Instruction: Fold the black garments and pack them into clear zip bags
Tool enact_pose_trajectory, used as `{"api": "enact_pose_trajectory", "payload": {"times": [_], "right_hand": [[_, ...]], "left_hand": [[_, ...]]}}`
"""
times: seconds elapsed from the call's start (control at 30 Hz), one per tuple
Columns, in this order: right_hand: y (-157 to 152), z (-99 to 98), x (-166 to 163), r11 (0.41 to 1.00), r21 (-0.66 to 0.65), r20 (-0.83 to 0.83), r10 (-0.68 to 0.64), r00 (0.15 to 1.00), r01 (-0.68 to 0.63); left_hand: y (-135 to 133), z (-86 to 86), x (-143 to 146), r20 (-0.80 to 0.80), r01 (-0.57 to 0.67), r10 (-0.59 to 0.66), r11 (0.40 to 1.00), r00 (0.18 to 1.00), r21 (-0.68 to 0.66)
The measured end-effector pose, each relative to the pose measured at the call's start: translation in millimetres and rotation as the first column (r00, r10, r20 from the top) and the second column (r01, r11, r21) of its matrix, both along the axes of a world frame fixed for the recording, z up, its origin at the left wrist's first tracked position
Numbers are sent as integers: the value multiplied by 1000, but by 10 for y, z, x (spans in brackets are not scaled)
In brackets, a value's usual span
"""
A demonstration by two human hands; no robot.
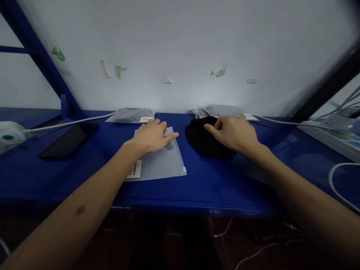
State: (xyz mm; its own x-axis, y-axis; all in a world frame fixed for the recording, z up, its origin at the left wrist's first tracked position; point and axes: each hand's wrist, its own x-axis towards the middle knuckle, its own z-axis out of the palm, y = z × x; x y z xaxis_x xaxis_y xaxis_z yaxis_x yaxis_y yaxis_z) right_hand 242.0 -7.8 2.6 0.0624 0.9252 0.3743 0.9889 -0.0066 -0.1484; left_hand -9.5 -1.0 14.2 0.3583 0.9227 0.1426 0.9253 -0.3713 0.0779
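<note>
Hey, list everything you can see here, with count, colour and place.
Desk: one, blue, under the hands
Zip bag: one, translucent white, labelled, beneath left hand
Fabric item: one, black, by right hand
Bags at wall: at least two, translucent whitish, back edge
Smartphone: one, black, left
Socket block: one, white, far left
Cables: several, white, both sides and floor
Frame posts: two, blue left, dark right
Wall: white, behind; green scraps
Left hand: one, bare, over zip bag
Right hand: one, bare, on fabric item
</note>
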Motion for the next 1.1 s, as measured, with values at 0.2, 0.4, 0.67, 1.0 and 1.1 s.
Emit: {"api": "enact_pose_trajectory", "payload": {"times": [0.2, 0.4, 0.67, 1.0, 1.1], "right_hand": [[28, -70, -34, 905, -105, 42, 419, 907, -413], [33, 12, 40, 753, -131, -72, 642, 763, -645], [-84, 4, -184, 882, 29, -28, 471, 881, -471], [-170, -179, -523, 945, 65, 118, 312, 943, -321], [-162, -187, -494, 956, 53, 113, 283, 953, -290]], "left_hand": [[33, 10, -18, 46, 191, -188, 979, 981, -69], [35, 99, -104, 32, 67, -67, 998, 997, 14], [96, 97, -253, 86, 158, -156, 987, 984, -14], [70, 85, -144, 80, 100, -101, 995, 992, 10], [76, 77, -144, 85, 87, -87, 996, 993, 6]]}}
